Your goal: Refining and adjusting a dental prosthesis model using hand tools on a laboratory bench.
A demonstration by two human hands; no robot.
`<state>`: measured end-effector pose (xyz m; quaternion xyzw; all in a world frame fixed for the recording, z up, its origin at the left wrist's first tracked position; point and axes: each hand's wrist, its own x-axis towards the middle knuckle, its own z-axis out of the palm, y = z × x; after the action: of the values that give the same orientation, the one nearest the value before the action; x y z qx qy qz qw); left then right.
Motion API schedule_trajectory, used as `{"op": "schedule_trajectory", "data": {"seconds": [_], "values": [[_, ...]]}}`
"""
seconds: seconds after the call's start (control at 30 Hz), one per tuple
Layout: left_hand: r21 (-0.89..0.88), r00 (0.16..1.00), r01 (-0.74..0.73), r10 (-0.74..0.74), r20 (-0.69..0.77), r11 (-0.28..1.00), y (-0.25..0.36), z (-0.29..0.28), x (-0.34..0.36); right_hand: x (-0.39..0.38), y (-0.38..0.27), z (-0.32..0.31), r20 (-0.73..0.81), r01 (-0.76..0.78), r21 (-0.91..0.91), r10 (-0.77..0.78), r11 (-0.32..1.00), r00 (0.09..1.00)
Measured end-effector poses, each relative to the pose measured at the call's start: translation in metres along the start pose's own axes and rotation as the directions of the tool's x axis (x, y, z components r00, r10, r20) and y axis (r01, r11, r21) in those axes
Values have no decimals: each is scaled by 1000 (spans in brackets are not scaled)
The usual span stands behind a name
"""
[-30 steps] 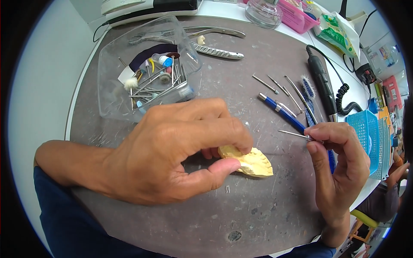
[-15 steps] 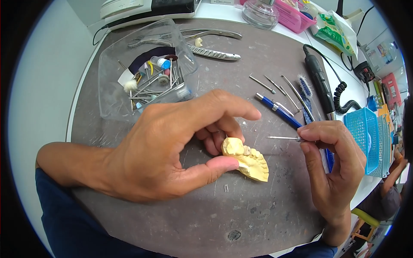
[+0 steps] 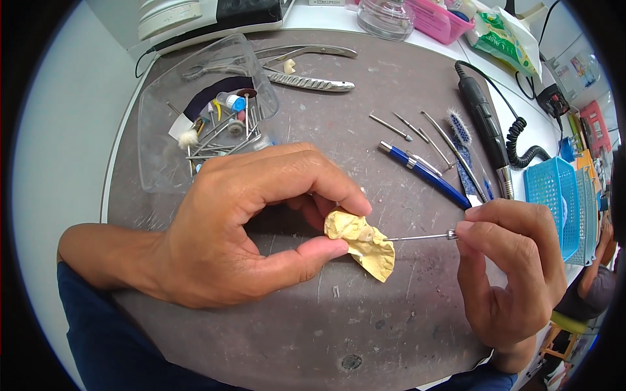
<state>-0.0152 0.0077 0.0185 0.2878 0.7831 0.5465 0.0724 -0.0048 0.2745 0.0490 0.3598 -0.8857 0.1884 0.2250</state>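
My left hand holds a yellow plaster dental model near its left end, with the thumb below and the index finger above. The model's rough side faces up, tilted over the table. Between thumb and fingertips of my right hand is a thin metal tool, pinched at its knurled end. Its slim shaft points left, and the tip reaches the model's right edge; whether it touches I cannot tell.
A clear plastic box of burs and polishing bits lies left, beside metal pliers with a small tooth-like piece. Right of centre are a blue pen, several metal burs, a brush, a black handpiece and a blue basket.
The dental model has been turned, so its rows of teeth no longer face up. My left index finger has come down onto it. The tool's tip has moved left to the model.
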Motion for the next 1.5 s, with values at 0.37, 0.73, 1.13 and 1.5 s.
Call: {"op": "schedule_trajectory", "data": {"seconds": [0.37, 0.73, 1.13, 1.5], "values": [[74, 995, -98, 101, -24, 992, -3, 0, 5, 0, 1, 4, 23, 8, -46, -7, 999, 1000], [132, 992, -124, 128, -22, 984, 1, 1, 3, -1, -2, 5, 25, 10, -22, -10, 1000, 1000], [140, 992, -118, 124, -31, 983, 4, 5, 0, -1, -9, -2, 35, 2, 21, -2, 1000, 999], [137, 991, -122, 130, -46, 983, 8, 7, -5, -3, -1, -1, -6, -1, 329, 3, 944, 1000]]}}
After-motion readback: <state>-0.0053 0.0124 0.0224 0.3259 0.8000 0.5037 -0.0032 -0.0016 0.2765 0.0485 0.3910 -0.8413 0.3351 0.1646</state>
